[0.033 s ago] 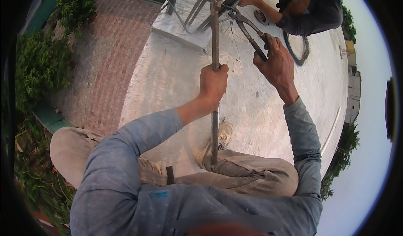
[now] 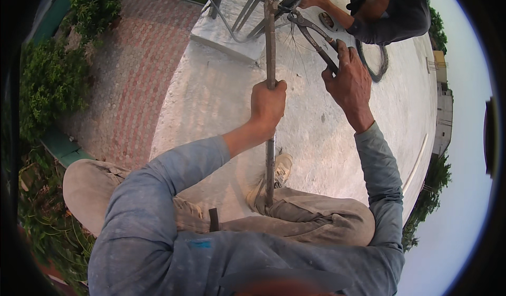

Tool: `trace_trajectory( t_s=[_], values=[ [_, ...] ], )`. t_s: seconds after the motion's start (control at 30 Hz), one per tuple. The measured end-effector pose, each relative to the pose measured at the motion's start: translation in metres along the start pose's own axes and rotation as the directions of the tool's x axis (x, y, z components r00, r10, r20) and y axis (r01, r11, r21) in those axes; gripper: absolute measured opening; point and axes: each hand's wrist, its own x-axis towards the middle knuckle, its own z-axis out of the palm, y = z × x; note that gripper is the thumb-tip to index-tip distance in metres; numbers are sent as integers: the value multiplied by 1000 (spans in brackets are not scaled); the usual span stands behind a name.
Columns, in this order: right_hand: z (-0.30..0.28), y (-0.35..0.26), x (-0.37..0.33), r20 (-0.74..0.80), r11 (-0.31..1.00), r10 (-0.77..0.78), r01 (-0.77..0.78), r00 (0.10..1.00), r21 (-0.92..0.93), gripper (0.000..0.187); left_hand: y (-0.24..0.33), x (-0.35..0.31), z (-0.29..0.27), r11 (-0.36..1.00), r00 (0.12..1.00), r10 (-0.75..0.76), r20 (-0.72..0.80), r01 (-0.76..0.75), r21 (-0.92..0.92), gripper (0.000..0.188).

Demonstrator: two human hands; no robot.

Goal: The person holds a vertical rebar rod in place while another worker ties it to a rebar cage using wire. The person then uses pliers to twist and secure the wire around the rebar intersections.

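Observation:
My left hand (image 2: 268, 106) is wrapped round a long metal bar (image 2: 270, 48), which stands upright before me between the reinforcing bars and my legs. In my right hand (image 2: 349, 82) are steel pincers (image 2: 311, 37), the handles spread apart. Their jaws are up against the cluster of reinforcing bars (image 2: 256, 9), beside the bar's top. Thin loose wires (image 2: 299, 48) hang below the jaws. A bent steel stirrup (image 2: 224, 19) goes round the reinforcing bars. What the jaws grip, if anything, is too small to tell.
A co-worker's arm (image 2: 337, 12) reaches to the bars from the far right. A sandal (image 2: 327, 21) and a dark coil (image 2: 377, 69) lie on the whitish slab (image 2: 327, 138). Left of the slab's edge is a paved path (image 2: 132, 75) with bushes (image 2: 50, 85).
My right hand has shifted slightly to the right with the pincers. The thin wires hang a little differently. My left hand and the bar stay put.

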Motion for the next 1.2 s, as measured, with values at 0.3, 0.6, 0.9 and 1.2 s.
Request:
trace_trajectory(
  t_s=[0.3, 0.6, 0.9, 1.2],
  values=[
    [15, 10, 9, 726, 577, -47, -574, 687, 581, 30, 0, 7, 0, 998, 998, 57, 1, -57, 5, 22],
    [17, 0, -2, 465, 523, -61, -368, 883, 769, 46, -4, 9, 0, 996, 997, 80, -7, -80, 34, 21],
    [20, 9, 7, 657, -120, -272, -702, 703, 702, 29, -1, 7, 1, 998, 998, 62, -6, -62, 11, 20],
    [39, 3, -7, 136, 940, -63, 13, 989, 340, 35, -6, 12, -1, 996, 996, 88, -7, -88, 32, 21]
  ],
)
